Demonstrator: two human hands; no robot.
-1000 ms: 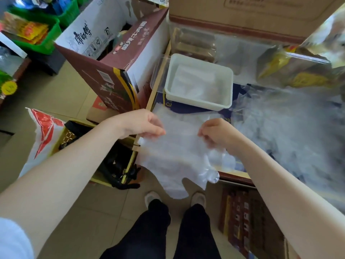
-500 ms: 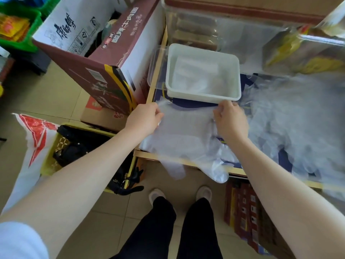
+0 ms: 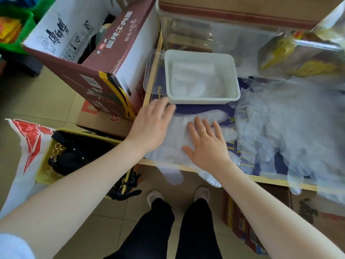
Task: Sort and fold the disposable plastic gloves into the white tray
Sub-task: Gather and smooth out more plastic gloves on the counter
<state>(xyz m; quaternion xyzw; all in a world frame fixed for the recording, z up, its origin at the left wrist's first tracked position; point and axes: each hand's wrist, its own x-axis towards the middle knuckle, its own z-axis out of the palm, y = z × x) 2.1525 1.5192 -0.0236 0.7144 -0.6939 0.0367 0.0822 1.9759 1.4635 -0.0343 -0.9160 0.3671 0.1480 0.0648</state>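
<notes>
You have one glove (image 3: 188,139) laid out on the desk (image 3: 268,179) just in front of the white tray (image 3: 202,99), and both of your hands lie on it with straight, spread fingers, gripping nothing. Your right hand (image 3: 206,145) presses palm-down on the middle of the glove, which pins the slippery film so it cannot slide or spring back up. Your left hand (image 3: 153,126) lies flat across the glove's left part, its fingertips blurred near the tray's front corner; that blur suggests a smoothing stroke, though you cannot be sure from one view. The flat palms make sense here: thin plastic holds air and wrinkles, and a fold only stays crisp once the sheet is flattened. Notice that the glove's finger ends hang over the near edge of the desk, so the weight of your palms is what keeps it from slipping to the floor. The tray sits close on purpose, so a finished fold needs only a short lift; it already holds a layer of folded gloves (image 3: 194,79). The loose heap of gloves (image 3: 291,124) lies to your right, just beside the working spot, within easy reach for the next one. Judging by that heap, you are early in the job, and this glove is at the flattening step, not yet folded.
</notes>
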